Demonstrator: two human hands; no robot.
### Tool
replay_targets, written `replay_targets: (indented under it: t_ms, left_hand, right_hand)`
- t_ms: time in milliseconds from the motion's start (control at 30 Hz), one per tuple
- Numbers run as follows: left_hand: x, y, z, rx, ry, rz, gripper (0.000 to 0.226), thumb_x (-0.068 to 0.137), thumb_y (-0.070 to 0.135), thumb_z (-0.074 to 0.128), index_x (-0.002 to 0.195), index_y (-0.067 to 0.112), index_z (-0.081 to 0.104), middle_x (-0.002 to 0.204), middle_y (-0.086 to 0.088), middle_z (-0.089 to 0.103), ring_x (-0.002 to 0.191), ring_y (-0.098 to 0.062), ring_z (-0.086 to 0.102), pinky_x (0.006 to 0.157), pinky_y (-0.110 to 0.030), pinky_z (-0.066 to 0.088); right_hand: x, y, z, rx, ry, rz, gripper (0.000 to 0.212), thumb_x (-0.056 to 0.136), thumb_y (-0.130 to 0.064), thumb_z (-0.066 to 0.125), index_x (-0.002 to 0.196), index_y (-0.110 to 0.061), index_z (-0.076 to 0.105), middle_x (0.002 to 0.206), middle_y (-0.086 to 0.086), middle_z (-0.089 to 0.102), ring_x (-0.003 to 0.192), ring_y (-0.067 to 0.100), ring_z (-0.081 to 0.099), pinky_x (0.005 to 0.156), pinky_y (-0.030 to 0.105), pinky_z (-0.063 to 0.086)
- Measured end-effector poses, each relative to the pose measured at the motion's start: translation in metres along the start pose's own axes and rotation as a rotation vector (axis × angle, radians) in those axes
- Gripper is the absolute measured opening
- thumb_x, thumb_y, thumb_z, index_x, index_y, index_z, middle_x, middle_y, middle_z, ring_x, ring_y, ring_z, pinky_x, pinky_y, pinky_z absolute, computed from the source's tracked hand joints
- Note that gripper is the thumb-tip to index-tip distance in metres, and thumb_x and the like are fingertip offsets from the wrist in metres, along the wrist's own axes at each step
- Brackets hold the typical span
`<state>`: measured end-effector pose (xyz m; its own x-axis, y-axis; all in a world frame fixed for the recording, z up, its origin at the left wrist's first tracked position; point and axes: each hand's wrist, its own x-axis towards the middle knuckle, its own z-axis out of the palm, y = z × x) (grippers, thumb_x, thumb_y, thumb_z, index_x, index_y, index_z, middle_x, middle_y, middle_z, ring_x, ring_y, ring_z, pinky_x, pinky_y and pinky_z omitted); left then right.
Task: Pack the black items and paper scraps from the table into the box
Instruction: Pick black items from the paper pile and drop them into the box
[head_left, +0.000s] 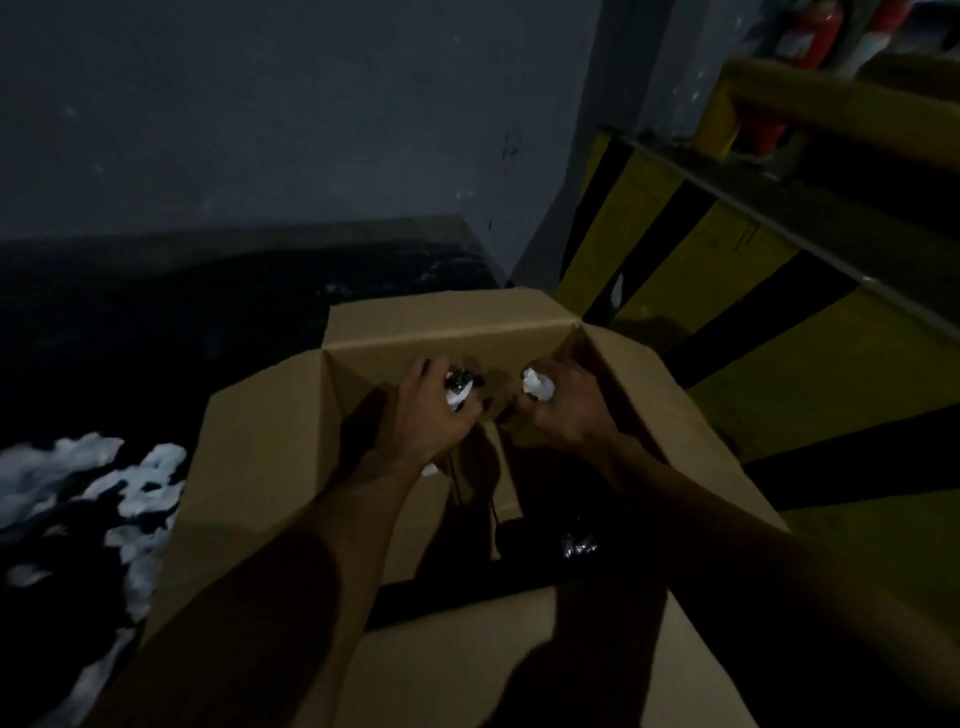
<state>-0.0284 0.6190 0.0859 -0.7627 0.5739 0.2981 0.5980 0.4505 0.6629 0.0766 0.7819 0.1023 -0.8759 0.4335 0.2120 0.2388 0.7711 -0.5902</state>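
An open cardboard box (441, 325) stands in front of me with all flaps spread. Both my hands are inside its opening. My left hand (426, 415) is closed around a mix of black items and white paper scraps (460, 389). My right hand (569, 410) grips a crumpled white paper scrap (537, 385). Dark black items (576, 545) lie at the bottom of the box, partly in shadow. More white paper scraps (104, 483) and black items are spread over the dark table at the left.
A grey wall rises behind the table. To the right runs a yellow and black striped barrier (727, 270) with a yellow rail above it. A red fire extinguisher (810, 31) stands at the top right. The scene is dim.
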Motion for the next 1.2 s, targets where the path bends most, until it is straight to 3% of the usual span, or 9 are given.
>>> replay_targets:
  t_ms: [133, 367, 467, 567, 667, 733, 867, 1000, 1200]
  left_hand:
    - [-0.007, -0.016, 0.007, 0.152, -0.146, -0.024, 0.058, 0.07, 0.06, 0.041, 0.109, 0.02, 0.054, 0.111, -0.005, 0.053, 0.093, -0.031, 0.058, 0.074, -0.041, 0.051]
    - [-0.013, -0.027, 0.009, 0.204, -0.131, -0.032, 0.043, 0.072, 0.06, 0.047, 0.095, 0.026, 0.061, 0.109, 0.001, 0.052, 0.097, -0.021, 0.056, 0.079, -0.037, 0.051]
    - [-0.01, -0.015, 0.007, 0.267, -0.135, -0.036, 0.046, 0.08, 0.055, 0.044, 0.108, 0.024, 0.064, 0.127, -0.001, 0.053, 0.11, -0.023, 0.053, 0.091, -0.036, 0.046]
    - [-0.007, -0.006, 0.004, 0.283, -0.136, -0.062, 0.042, 0.091, 0.037, 0.044, 0.127, 0.018, 0.055, 0.13, -0.004, 0.053, 0.116, -0.027, 0.052, 0.097, -0.037, 0.043]
    - [-0.009, -0.001, 0.001, 0.273, -0.148, -0.073, 0.038, 0.091, 0.02, 0.046, 0.128, 0.017, 0.052, 0.127, -0.006, 0.053, 0.11, -0.026, 0.053, 0.092, -0.037, 0.046]
    - [-0.012, 0.005, -0.002, 0.274, -0.112, -0.074, 0.034, 0.089, 0.02, 0.045, 0.122, 0.016, 0.055, 0.12, -0.008, 0.055, 0.104, -0.028, 0.055, 0.087, -0.039, 0.048]
    - [-0.021, 0.019, -0.011, 0.283, -0.03, -0.106, 0.035, 0.091, 0.024, 0.05, 0.125, 0.013, 0.054, 0.125, -0.011, 0.053, 0.11, -0.028, 0.052, 0.091, -0.037, 0.046]
    - [-0.036, 0.032, -0.033, 0.312, 0.058, -0.111, 0.04, 0.09, 0.032, 0.054, 0.126, 0.013, 0.053, 0.128, -0.009, 0.052, 0.112, -0.026, 0.051, 0.091, -0.033, 0.043]
    - [-0.067, 0.042, -0.094, 0.413, 0.191, -0.061, 0.048, 0.087, 0.043, 0.055, 0.126, 0.015, 0.052, 0.124, -0.008, 0.052, 0.112, -0.026, 0.051, 0.093, -0.039, 0.044]
  right_hand:
    - [0.007, 0.013, 0.012, -0.034, -0.166, 0.068, 0.019, 0.076, -0.04, 0.066, 0.086, -0.025, 0.06, 0.097, 0.003, 0.067, 0.095, 0.025, 0.064, 0.08, 0.034, 0.052]
    - [0.018, 0.017, 0.018, -0.016, -0.232, 0.115, 0.024, 0.078, -0.043, 0.067, 0.099, -0.031, 0.067, 0.113, 0.0, 0.064, 0.105, 0.023, 0.059, 0.085, 0.027, 0.047]
    - [0.02, 0.014, 0.013, -0.002, -0.253, 0.124, 0.023, 0.088, -0.035, 0.054, 0.105, -0.028, 0.068, 0.12, 0.001, 0.063, 0.111, 0.024, 0.056, 0.089, 0.028, 0.045]
    - [0.02, 0.01, 0.006, 0.039, -0.274, 0.101, 0.031, 0.085, -0.017, 0.052, 0.109, -0.03, 0.066, 0.109, -0.001, 0.07, 0.106, 0.02, 0.06, 0.083, 0.022, 0.043]
    - [0.018, 0.009, 0.0, 0.043, -0.25, 0.047, 0.03, 0.078, -0.033, 0.058, 0.107, -0.037, 0.063, 0.114, -0.003, 0.068, 0.111, 0.024, 0.057, 0.093, 0.03, 0.047]
    - [0.012, 0.005, -0.006, 0.055, -0.252, 0.02, 0.032, 0.076, -0.038, 0.052, 0.106, -0.036, 0.062, 0.119, -0.001, 0.065, 0.114, 0.027, 0.054, 0.099, 0.039, 0.046]
    - [0.005, 0.003, -0.011, 0.051, -0.228, 0.003, 0.031, 0.088, -0.026, 0.051, 0.117, -0.027, 0.062, 0.124, 0.003, 0.064, 0.114, 0.027, 0.055, 0.099, 0.033, 0.044]
    - [0.003, -0.011, -0.008, 0.002, -0.158, -0.03, 0.038, 0.087, -0.04, 0.049, 0.122, -0.029, 0.057, 0.13, 0.005, 0.058, 0.118, 0.03, 0.051, 0.102, 0.043, 0.043]
    - [-0.002, -0.073, -0.008, 0.045, -0.104, -0.139, 0.042, 0.088, -0.047, 0.053, 0.124, -0.025, 0.053, 0.132, 0.007, 0.049, 0.118, 0.03, 0.049, 0.098, 0.043, 0.044]
